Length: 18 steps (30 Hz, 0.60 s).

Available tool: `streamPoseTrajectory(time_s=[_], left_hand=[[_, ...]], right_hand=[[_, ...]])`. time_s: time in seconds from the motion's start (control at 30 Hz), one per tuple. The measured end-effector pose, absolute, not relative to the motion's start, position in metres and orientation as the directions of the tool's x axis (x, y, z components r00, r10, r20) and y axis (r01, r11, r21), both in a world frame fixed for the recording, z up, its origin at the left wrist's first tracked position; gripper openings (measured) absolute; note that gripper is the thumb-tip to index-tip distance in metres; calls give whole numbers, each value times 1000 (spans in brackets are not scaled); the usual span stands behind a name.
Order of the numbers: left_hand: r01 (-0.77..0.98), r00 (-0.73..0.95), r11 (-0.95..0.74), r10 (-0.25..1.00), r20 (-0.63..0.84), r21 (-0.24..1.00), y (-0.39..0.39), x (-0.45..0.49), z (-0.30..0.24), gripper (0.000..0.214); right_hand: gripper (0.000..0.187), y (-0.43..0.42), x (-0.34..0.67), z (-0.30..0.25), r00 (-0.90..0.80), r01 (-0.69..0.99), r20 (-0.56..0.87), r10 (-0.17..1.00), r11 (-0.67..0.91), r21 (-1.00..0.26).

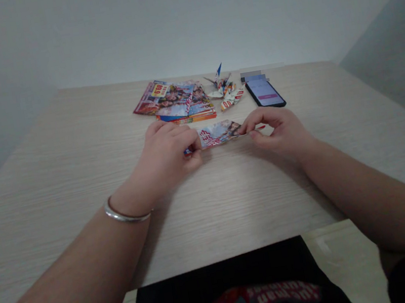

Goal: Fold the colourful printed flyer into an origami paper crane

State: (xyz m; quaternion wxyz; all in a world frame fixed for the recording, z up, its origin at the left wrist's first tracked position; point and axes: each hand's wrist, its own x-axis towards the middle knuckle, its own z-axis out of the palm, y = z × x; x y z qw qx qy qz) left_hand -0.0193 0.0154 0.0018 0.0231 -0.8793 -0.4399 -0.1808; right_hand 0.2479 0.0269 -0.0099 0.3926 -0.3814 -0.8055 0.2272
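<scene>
A small folded piece of printed paper [218,133], pale blue with red lettering, is stretched between my two hands just above the table. My left hand [173,146], a silver bangle on its wrist, is closed on the paper's left end, and its fingers cover that end. At the other end, my right hand [278,129] pinches the paper between thumb and index finger; a bit of red shows beyond the pinch. The paper's underside is hidden.
Behind my left hand lies a stack of glossy printed leaflets [174,98]. Folded paper cranes [225,90] rest to its right, and a phone [265,91] with a lit screen lies beyond them. The pale wooden table [212,211] meets a wall at the back.
</scene>
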Motion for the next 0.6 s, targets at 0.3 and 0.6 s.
streamPoseTrajectory(time_s=[0.3,0.6], left_hand=[[806,550,-584,799,246,96,26,-39,-3,14],[829,441,-519,836,328,207,21,-39,1,27]], right_hand=[[12,29,253,-16,-400,434,428,810,579,-690],[5,35,248,-19,-645,520,429,632,775,-359]])
